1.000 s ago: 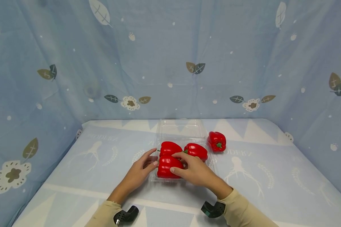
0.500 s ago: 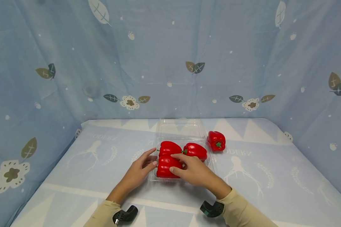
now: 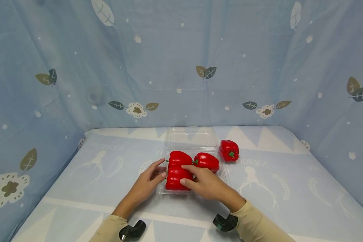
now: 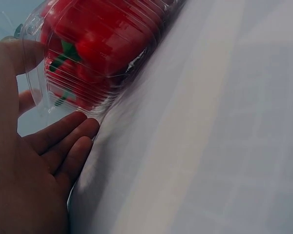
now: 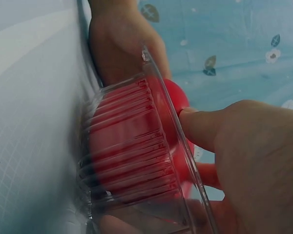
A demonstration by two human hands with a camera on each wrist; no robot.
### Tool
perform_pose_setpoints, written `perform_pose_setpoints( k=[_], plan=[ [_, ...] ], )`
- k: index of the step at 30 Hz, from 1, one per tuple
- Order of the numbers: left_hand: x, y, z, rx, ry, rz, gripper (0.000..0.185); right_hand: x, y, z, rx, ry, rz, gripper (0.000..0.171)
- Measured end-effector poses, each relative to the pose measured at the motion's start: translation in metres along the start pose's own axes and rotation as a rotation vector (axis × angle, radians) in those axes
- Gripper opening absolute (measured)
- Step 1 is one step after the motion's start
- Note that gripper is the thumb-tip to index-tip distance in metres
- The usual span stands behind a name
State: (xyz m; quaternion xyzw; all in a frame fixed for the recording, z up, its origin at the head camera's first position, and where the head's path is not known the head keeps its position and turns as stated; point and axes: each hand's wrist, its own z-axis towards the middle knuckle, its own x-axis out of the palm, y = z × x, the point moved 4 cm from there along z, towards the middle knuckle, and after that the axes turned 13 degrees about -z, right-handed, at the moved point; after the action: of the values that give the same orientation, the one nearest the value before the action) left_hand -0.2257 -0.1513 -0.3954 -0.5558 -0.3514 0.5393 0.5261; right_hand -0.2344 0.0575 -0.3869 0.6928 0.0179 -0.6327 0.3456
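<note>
A clear plastic clamshell tray [image 3: 222, 172] lies on the table with its lid [image 3: 192, 137] open at the back. Three red peppers lie in it: back left [image 3: 179, 157], back right [image 3: 207, 161] and front [image 3: 173, 179]. My right hand [image 3: 186, 174] grips the front pepper, index finger over its top and thumb on its near side. In the right wrist view the thumb [image 5: 200, 126] presses the pepper over the tray rim [image 5: 161, 102]. My left hand [image 3: 161, 169] rests with straight fingers against the tray's left wall [image 4: 93, 92]. A fourth pepper [image 3: 229, 150] lies outside, to the tray's right.
A pale blue printed cloth covers the table [image 3: 290, 181]. Blue curtains with leaves and flowers [image 3: 199, 67] close in the back and both sides. Black wrist camera mounts sit near my sleeves [image 3: 133, 230].
Both hands and the peppers keep nearly the same places; only the head view shifts slightly.
</note>
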Motion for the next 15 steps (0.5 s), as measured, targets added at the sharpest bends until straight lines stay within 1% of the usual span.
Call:
perform_pose_setpoints(
  k=[3, 10, 15],
  plan=[
    [0.000, -0.003, 0.000, 0.007, 0.007, -0.011, 0.051, 0.000, 0.000, -0.001, 0.000, -0.007, 0.007, 0.060],
    [0.000, 0.009, 0.003, 0.011, -0.010, 0.004, 0.052, 0.001, -0.001, 0.000, -0.006, -0.012, -0.009, 0.055],
    [0.000, 0.006, 0.002, 0.005, -0.006, 0.003, 0.052, 0.001, 0.000, 0.000, -0.002, -0.007, -0.017, 0.057]
  ],
)
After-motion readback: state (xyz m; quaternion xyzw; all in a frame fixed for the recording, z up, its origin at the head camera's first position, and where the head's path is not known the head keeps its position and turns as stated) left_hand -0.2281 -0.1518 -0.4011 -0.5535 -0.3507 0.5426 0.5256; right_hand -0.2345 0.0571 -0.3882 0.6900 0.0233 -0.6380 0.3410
